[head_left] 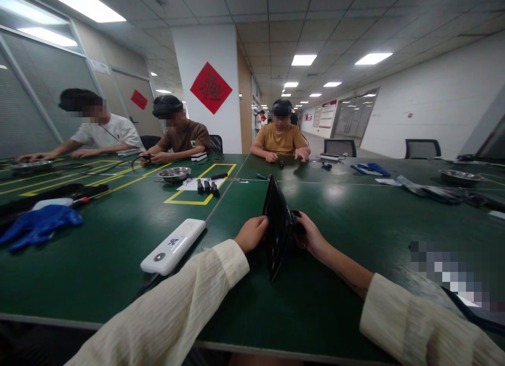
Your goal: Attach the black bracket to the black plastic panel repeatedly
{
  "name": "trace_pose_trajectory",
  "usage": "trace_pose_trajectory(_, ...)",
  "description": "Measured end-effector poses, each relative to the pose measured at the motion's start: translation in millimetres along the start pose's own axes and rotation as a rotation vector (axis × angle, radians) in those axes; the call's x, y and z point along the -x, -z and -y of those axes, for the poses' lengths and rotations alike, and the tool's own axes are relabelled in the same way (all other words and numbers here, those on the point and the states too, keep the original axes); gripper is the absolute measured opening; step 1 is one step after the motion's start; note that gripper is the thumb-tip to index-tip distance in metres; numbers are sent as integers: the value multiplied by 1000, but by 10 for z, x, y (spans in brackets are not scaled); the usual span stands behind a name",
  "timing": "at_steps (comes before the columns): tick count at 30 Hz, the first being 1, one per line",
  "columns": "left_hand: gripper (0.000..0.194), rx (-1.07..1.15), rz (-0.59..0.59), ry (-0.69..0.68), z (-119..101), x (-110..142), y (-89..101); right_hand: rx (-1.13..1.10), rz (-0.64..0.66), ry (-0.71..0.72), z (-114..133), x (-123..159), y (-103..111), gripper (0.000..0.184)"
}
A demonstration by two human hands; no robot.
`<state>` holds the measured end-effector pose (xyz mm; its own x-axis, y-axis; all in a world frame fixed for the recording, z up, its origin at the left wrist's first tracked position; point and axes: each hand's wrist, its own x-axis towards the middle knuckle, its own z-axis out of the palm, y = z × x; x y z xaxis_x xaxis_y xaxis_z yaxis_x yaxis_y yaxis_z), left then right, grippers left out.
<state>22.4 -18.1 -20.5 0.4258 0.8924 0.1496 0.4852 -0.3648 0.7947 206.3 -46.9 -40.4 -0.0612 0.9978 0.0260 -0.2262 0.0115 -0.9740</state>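
- Panel (276, 229), thin and black, near-upright between both hands
- Left hand (252, 233) grips the panel's left side
- Right hand (312, 235) grasps a black part (299, 222) behind it
- White power bank (173, 246) on the desk (335, 308), left of the left hand

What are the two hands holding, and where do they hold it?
The left hand holds a thin black panel by its left face. The right hand grips a small dark part behind it.
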Motion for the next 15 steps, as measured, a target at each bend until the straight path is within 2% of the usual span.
trace_pose_trajectory(4, 35, 31, -2, 0, 9, -2, -3, 2, 13, 2, 5, 7, 0, 29)
trace_pose_trajectory(10, 55, 187, -32, 80, 78, -35, -54, 5, 23, -2, 9, 13, -8, 28)
trace_pose_trajectory(15, 46, 192, -23, 81, 98, -56, -59, 1, 7, -3, 29, 14, -32, 31)
